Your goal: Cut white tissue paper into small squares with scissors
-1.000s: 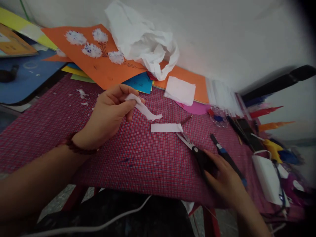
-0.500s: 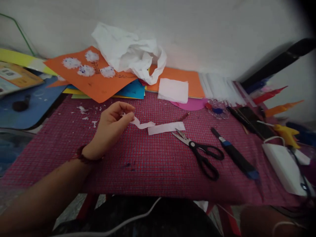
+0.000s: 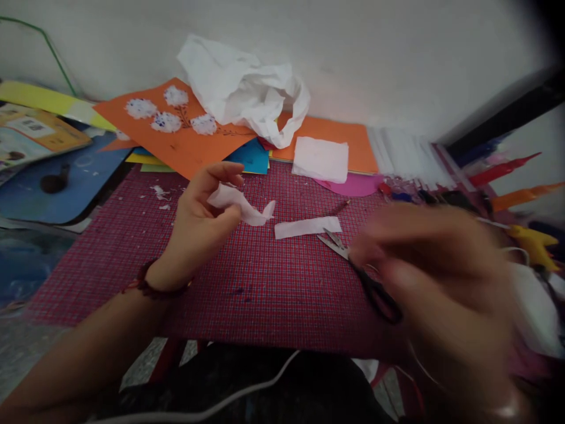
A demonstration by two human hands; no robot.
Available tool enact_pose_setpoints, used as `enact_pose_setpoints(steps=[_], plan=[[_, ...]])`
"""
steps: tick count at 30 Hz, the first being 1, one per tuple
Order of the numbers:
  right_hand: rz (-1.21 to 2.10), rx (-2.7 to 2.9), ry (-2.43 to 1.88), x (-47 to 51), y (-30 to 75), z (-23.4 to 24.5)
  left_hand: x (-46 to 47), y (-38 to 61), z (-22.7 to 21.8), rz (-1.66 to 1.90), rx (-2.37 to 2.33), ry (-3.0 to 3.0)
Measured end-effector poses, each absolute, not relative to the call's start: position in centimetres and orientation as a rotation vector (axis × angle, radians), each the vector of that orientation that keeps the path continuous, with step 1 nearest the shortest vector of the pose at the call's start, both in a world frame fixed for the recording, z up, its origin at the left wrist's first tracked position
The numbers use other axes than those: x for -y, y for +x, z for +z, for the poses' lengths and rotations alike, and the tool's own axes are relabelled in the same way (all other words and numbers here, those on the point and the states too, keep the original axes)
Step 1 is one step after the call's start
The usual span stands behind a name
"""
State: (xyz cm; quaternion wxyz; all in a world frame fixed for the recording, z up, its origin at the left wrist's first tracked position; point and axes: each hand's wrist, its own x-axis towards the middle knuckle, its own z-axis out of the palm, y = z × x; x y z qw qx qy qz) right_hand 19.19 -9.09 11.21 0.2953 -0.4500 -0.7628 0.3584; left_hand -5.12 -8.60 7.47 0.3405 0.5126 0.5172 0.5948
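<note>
The person's left hand (image 3: pixel 194 227) holds a paper strip (image 3: pixel 249 213); the blurred right hand (image 3: pixel 445 288), grip unclear, partly hides scissors (image 3: pixel 369 285) toward the front edge of the table (image 3: pixel 273 306)

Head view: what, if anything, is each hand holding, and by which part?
The left hand holds a white paper strip by its left end, between thumb and fingers; the other end is free. The right hand is too blurred to tell.

On the tabletop (image 3: pixel 273 294), scissors (image 3: pixel 338 248) lie at the right end of a paper strip (image 3: pixel 300 229), with a pencil (image 3: pixel 339 207) just beyond, tissue (image 3: pixel 321 159) farther back, a card (image 3: pixel 185 152) at far left, and a bag (image 3: pixel 238 88) right of the card.
</note>
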Motion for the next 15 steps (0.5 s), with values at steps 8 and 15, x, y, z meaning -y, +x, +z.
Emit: enact_pose_setpoints(steps=[8,15], plan=[[1.443,2.055,-0.91,6.4,15.5,5.2,9.0,-4.2,8.2,1.511,-1.045,0.955],[1.671,1.686,-0.959,6.6,14.8,3.8,8.5,-3.1,5.9,1.292,-0.79,0.553]])
